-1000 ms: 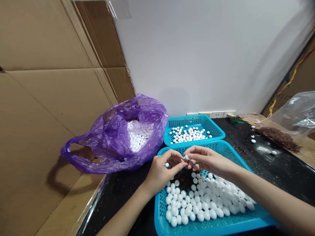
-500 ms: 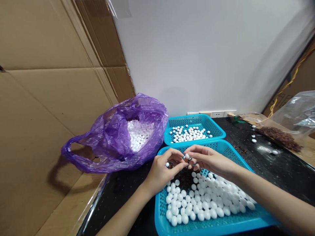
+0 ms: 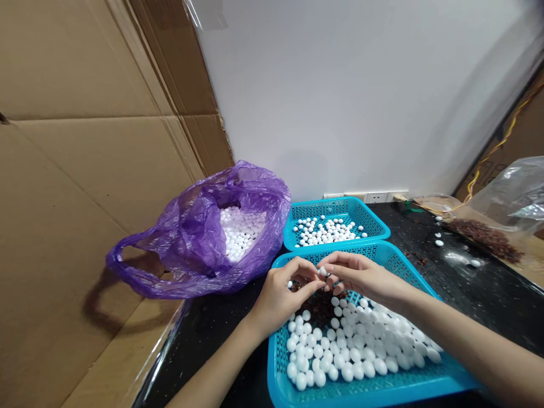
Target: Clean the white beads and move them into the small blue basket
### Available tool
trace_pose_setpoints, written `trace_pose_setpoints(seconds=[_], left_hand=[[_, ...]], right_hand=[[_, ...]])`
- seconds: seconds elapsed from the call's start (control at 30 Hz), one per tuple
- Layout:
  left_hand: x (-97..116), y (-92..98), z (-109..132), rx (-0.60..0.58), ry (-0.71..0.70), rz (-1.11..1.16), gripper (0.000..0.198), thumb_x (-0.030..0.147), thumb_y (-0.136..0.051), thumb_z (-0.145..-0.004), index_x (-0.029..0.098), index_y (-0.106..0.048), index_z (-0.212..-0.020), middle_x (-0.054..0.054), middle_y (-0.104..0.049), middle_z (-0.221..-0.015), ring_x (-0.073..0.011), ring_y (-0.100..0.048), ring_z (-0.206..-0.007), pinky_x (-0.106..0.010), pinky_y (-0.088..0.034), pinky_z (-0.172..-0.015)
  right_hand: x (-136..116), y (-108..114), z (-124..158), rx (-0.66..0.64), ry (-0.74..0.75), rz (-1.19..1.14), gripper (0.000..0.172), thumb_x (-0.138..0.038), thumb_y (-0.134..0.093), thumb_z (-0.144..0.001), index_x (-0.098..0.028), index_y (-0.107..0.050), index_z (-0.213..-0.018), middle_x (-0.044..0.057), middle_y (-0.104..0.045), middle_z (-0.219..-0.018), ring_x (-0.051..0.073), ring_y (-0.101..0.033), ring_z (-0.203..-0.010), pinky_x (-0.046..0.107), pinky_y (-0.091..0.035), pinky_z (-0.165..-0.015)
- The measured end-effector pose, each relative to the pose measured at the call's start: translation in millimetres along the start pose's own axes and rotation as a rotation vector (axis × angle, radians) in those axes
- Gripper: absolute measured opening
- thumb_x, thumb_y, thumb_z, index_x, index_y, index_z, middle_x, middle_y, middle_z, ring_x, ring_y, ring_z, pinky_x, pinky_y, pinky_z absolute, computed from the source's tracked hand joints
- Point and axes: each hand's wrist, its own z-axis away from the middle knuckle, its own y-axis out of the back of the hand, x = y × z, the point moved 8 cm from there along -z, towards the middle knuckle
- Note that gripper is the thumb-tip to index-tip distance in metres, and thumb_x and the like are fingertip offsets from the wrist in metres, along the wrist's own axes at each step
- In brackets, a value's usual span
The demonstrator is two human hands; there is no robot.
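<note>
Above the near blue plastic basket (image 3: 361,395), my two hands meet with fingertips almost touching. Between the fingers of my right hand (image 3: 361,277) is a small white ball (image 3: 323,272). My left hand (image 3: 283,294) is pinched close against that ball; whatever lies between its thumb and forefinger is too small to make out. Many loose white balls (image 3: 355,355) fill the front and right of the basket. Beneath my left fingers lies a heap of small dark brown pieces (image 3: 318,309), partly covered by the hands.
Behind stands a second blue basket (image 3: 374,218) with white balls. A purple plastic bag (image 3: 182,238), left, holds more. On the black tabletop (image 3: 467,300), right, are stray balls, a reddish-brown pile (image 3: 484,238) and a clear bag (image 3: 518,192). Cardboard (image 3: 85,187) walls the left side.
Almost nothing differs. The fingers of my right hand have shifted very slightly around the white ball; both hands stay in the same place.
</note>
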Motion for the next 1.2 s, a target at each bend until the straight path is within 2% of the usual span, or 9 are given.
trace_pose_setpoints(seconds=[0.4, 1.2], left_hand=[[-4.4, 0.8, -0.8, 0.018, 0.004, -0.034, 0.011, 0.026, -0.065, -0.078, 0.017, -0.058, -0.078, 0.001, -0.065, -0.073, -0.012, -0.062, -0.068, -0.022, -0.051, -0.061], [-6.2, 0.1, -0.4, 0.005, 0.042, 0.01, 0.017, 0.025, -0.064, -0.079, 0.017, -0.052, -0.07, 0.001, -0.062, -0.069, -0.0127, -0.062, -0.067, -0.024, -0.051, -0.062]], right_hand=[[-1.8, 5.0, 1.1, 0.069, -0.001, 0.117, 0.025, -0.039, -0.07, -0.074, -0.016, -0.064, -0.084, 0.003, -0.063, -0.082, 0.013, -0.06, -0.078, 0.026, -0.047, -0.071], [-3.2, 0.8, 2.2, 0.058, 0.04, 0.205, 0.026, -0.04, -0.069, -0.074, -0.016, -0.065, -0.083, 0.004, -0.068, -0.079, 0.013, -0.06, -0.071, 0.029, -0.046, -0.068]])
